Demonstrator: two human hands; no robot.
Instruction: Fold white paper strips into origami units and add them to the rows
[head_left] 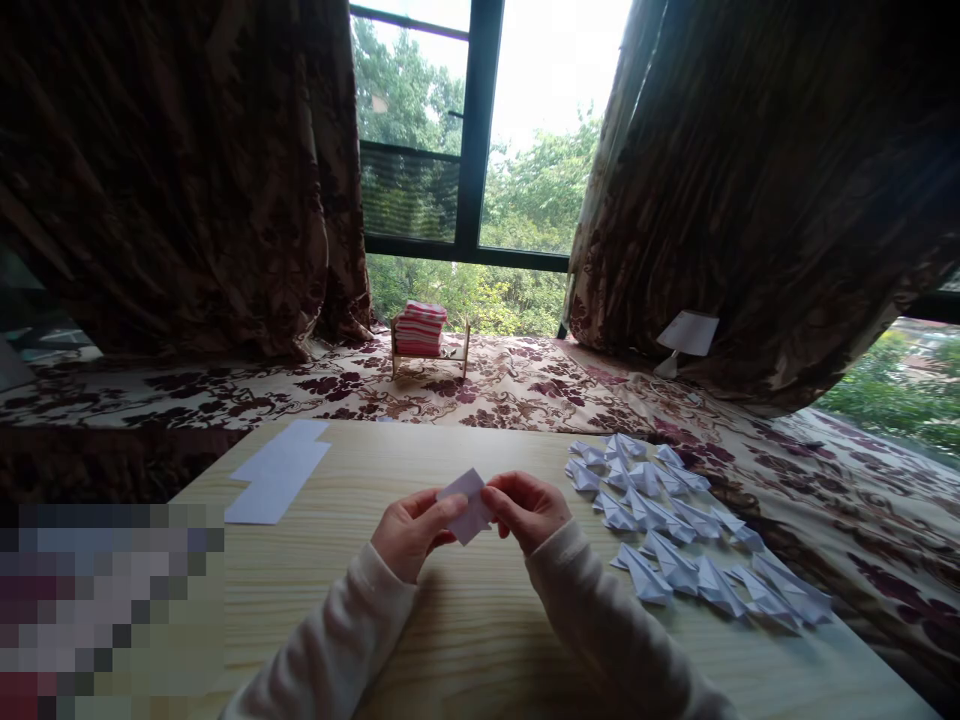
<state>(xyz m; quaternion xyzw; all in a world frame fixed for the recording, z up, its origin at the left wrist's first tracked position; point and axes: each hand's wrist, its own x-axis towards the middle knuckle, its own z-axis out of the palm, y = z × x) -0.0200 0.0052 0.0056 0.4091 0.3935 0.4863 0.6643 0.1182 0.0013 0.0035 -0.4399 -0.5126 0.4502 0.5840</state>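
Both my hands hold one small folded piece of white paper [469, 505] just above the light wooden table [465, 620]. My left hand [411, 530] pinches its left side with thumb and fingers closed. My right hand [526, 508] grips its right edge, fingers curled. To the right of my hands lie several folded white paper shapes [679, 530] spread in rows on the table. At the far left of the table lie flat white paper strips [279, 470].
Beyond the table is a floral cloth-covered ledge [525, 385] with a small wooden stand holding pink striped folded items [421, 330] and a small white lamp [686, 338]. Dark patterned curtains [180, 170] hang on both sides of a window [480, 150]. A blurred patch covers the lower left.
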